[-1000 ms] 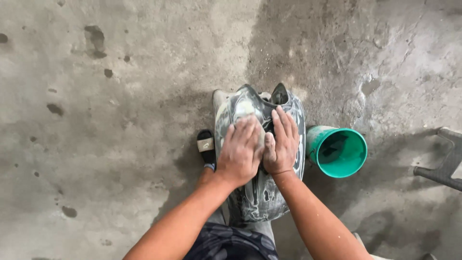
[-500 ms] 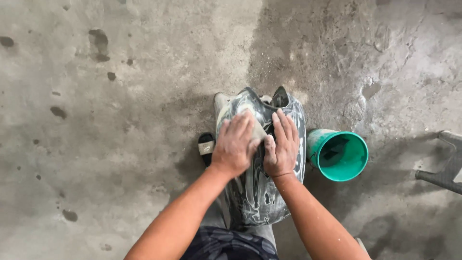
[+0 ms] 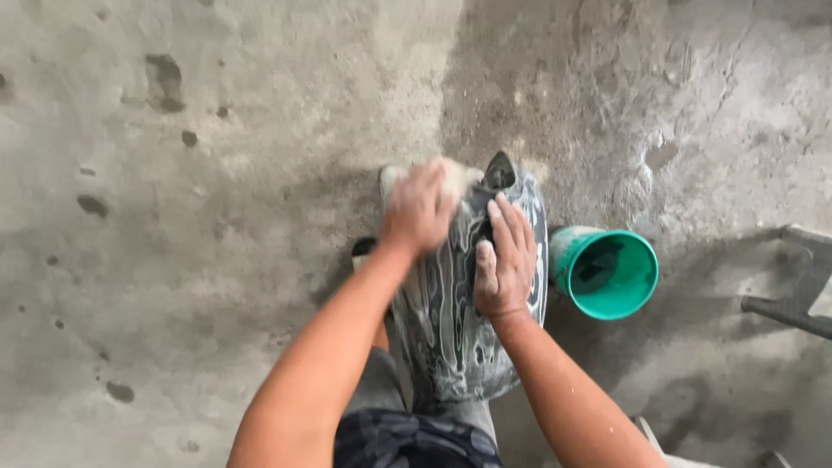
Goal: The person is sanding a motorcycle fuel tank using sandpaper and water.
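A stained, damp-looking concrete floor (image 3: 199, 260) is seen across the left of the view, with nothing set on it there. Further in, the left hand (image 3: 420, 206) is pressed down on the upper end of a curved grey panel (image 3: 451, 329), which appears to be a moulded shell of plastic streaked with pale, soapy runs; the hand is blurred, so whether the fingers are curled around a pad or cloth or simply laid flat cannot be told. The panel is propped lengthwise between the knees, its far end towards the floor, apparently so that both arms can bear on it from above and the liquid can run down along it. Part of a dark sandal (image 3: 364, 247) is glimpsed just beside the panel's left edge. The right hand (image 3: 504, 260) is laid flat on the panel's right half, fingers straight and close together, gripping nothing; it seems to be placed there to steady the slippery surface. Just to the right of the panel, a green bucket (image 3: 607, 273) is tipped on its side, mouth open towards the camera, kept near, within reach. At the far right edge, a grey metal frame (image 3: 793, 290) is partly seen, well apart from the hands.
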